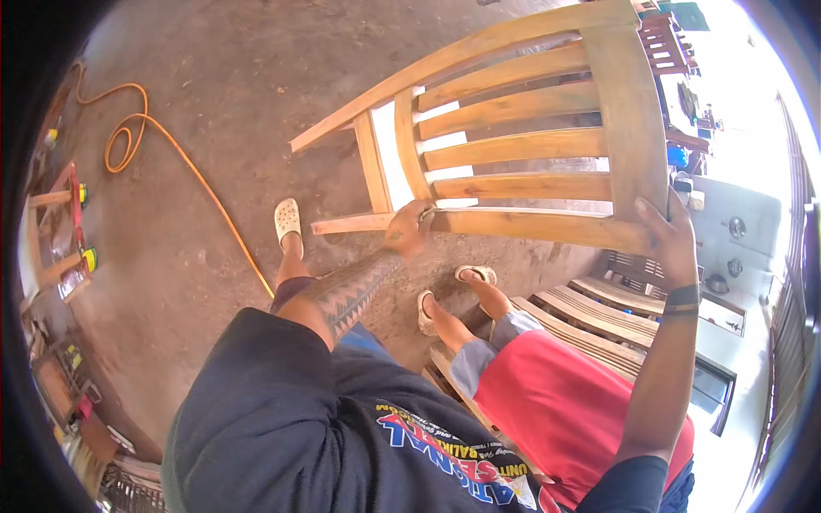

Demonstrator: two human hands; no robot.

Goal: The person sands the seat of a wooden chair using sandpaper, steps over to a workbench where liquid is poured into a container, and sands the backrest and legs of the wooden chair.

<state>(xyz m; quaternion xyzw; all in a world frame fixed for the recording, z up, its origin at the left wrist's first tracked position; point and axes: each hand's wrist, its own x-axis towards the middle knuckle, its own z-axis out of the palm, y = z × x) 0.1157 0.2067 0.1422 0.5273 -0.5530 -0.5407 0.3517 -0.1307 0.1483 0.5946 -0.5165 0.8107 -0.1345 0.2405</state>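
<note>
A slatted wooden chair back (522,139), light brown with curved slats between wide rails, is held up in front of me at a tilt. My left hand (409,229) is closed around its lower long post, near the joint with the inner rail. A small dark edge shows at those fingers, too unclear to name. My right hand (666,229) grips the near right corner of the same frame, thumb on the wide rail's face and the other fingers mostly hidden behind. Two post ends stick out at the left, apart from the floor as far as I can tell.
A person in a red shirt (569,389) sits close on my right on a slatted wooden bench (590,321). An orange hose (201,175) winds over the concrete floor (197,282). Wooden frames (60,222) stand at the left; a pale counter (740,248) lies at the right.
</note>
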